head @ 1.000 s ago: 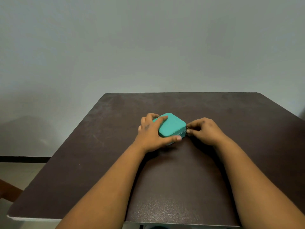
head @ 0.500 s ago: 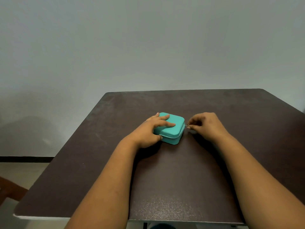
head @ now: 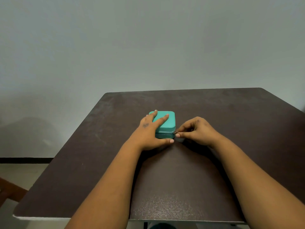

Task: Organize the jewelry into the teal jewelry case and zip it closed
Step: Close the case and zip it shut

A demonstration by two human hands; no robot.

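The teal jewelry case (head: 165,124) sits on the dark brown desk (head: 181,179), a little past its middle, with the lid down on the base. The left hand (head: 148,132) lies over the case's left half: two fingers (head: 162,119) stretch flat across the lid towards the far edge, while the thumb runs along the near wall at the bottom, its tip near the near right corner. So the case is held between spread fingers above and thumb in front, the hand pressing rather than closing round it.

The right hand (head: 196,131) is just beside the case's right side, at the near right corner. Its thumb and forefinger are pinched together on a small metal zipper pull (head: 176,132) (a glint of gold, too small to make out further) that sticks out from the seam between lid and base. The other fingers of that hand are curled in, clear of the case.

The case is a rounded, near-square box, so it has hardly any long axis; its sides run roughly square with the desk's edges, one wall facing the person. The darker zipper band runs level along that near wall. Whether the zipper is closed all the way round cannot be told from this view.

Behind the desk stands a plain grey wall (head: 148,47).
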